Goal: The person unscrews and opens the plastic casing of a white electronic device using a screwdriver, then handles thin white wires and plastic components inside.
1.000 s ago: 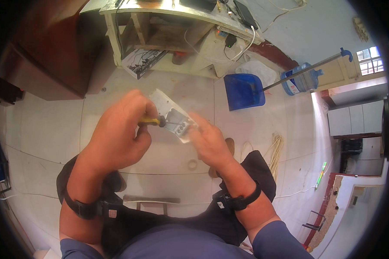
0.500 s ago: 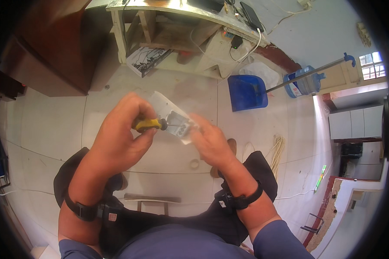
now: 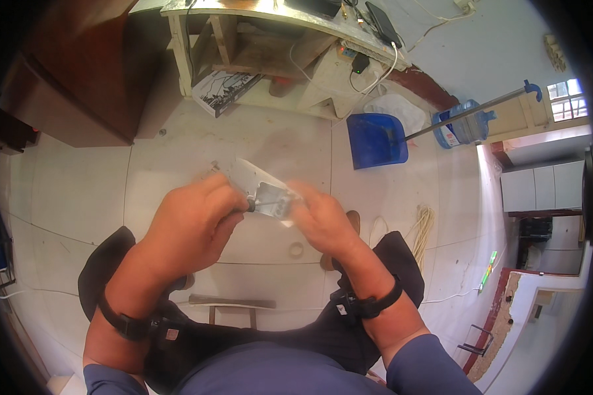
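Observation:
My left hand (image 3: 201, 220) is closed round the handle of a screwdriver (image 3: 251, 205). Its handle is mostly hidden by the fingers; the dark collar and thin metal shaft show, pointing right. The tip reaches into the grey recess of a white flat casing (image 3: 254, 174); whether it touches a screw is too blurred to tell. My right hand (image 3: 323, 220) grips the casing by its right end, fingers over the edge. Both hands hold these things above the floor, in front of my knees.
Ahead stands a worn desk (image 3: 270, 14) with a phone on top. A blue long-handled dustpan (image 3: 377, 141) and a water bottle (image 3: 464, 125) are at the right. Coiled cable (image 3: 422, 234) and a tape roll (image 3: 296, 250) lie on the floor. A brown cabinet (image 3: 79, 99) stands left.
My left hand has lowered and turned, so the yellow screwdriver handle is now covered by its fingers. The casing has tilted and its far end dropped slightly. My right hand keeps its grip.

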`<state>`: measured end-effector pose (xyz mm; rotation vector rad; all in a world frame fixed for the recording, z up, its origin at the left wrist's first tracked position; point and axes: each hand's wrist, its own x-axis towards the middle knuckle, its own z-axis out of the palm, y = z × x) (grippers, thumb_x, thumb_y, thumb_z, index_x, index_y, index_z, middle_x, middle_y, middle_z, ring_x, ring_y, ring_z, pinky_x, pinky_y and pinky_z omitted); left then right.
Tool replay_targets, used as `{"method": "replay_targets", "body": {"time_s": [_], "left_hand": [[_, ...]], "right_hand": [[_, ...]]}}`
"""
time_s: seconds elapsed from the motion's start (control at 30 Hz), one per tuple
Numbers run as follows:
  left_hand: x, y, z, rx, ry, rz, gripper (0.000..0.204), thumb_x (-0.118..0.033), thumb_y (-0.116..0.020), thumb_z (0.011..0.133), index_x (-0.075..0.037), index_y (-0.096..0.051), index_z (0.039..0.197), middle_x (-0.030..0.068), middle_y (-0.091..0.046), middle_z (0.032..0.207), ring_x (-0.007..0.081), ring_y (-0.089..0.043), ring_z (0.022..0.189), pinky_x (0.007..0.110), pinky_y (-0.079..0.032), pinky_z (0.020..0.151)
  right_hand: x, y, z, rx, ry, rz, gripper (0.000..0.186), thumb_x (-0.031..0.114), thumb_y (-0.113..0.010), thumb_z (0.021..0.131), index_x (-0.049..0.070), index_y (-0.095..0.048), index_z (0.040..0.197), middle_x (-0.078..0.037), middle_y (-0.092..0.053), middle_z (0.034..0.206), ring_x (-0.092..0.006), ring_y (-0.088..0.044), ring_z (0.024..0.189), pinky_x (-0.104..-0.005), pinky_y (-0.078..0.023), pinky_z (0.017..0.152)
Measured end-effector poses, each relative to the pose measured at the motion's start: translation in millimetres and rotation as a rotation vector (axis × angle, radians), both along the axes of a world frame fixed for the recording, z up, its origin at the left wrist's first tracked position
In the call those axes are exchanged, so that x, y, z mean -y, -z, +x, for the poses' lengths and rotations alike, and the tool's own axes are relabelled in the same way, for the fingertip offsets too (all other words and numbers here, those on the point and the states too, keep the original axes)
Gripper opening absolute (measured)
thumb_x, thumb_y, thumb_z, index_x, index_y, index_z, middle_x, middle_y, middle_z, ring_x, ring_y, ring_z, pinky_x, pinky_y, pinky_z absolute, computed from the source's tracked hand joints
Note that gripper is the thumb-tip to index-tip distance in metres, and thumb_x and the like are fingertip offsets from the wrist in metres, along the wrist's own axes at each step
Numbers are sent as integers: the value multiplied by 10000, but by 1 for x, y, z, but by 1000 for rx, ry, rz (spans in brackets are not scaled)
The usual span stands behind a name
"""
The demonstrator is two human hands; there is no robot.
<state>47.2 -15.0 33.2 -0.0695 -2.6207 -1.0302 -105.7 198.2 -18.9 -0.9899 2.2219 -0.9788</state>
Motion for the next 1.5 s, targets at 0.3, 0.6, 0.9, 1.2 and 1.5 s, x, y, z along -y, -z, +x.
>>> {"method": "replay_targets", "body": {"time_s": [0.3, 0.6, 0.9, 1.2, 1.5], "left_hand": [[-5, -2, 14, 712, -331, 1286, 366, -293, -589, 1000, -3, -594, 1223, 109, -682, 830, 147, -646, 574, 226, -416, 424], [-13, 33, 30, 789, -278, 1504, 327, -275, -555, 1011, -14, -624, 1196, 82, -646, 727, 97, -506, 469, 217, -339, 406], [-27, 39, 35, 137, -135, 194, 257, -162, -682, 917, -63, -659, 1153, 74, -651, 746, 119, -516, 503, 286, -386, 474], [-16, 39, 26, 842, -259, 1485, 297, -258, -586, 999, -42, -627, 1199, 57, -620, 750, 92, -494, 524, 242, -318, 429], [-27, 29, 29, 126, -18, -293, 218, -169, -692, 903, -68, -666, 1095, 70, -644, 785, 141, -546, 558, 296, -421, 507]], "right_hand": [[0, -4, 2, -271, -139, 101, 487, 165, -564, 868, 44, -520, 1337, -198, -672, 843, -398, -646, 769, -478, -505, 679], [3, -4, 4, -355, -188, 59, 486, 127, -582, 840, 56, -531, 1319, -181, -675, 862, -394, -646, 761, -471, -506, 666], [1, 6, 5, -309, -159, 24, 468, 141, -591, 841, 72, -550, 1302, -204, -673, 876, -409, -650, 785, -471, -515, 688], [2, -1, 4, -388, -185, 60, 455, 138, -599, 840, 74, -556, 1288, -181, -679, 861, -396, -650, 758, -478, -515, 668], [-4, 11, 1, -317, -149, 29, 454, 148, -595, 839, 57, -572, 1283, -204, -676, 859, -410, -648, 774, -477, -513, 687]]}}
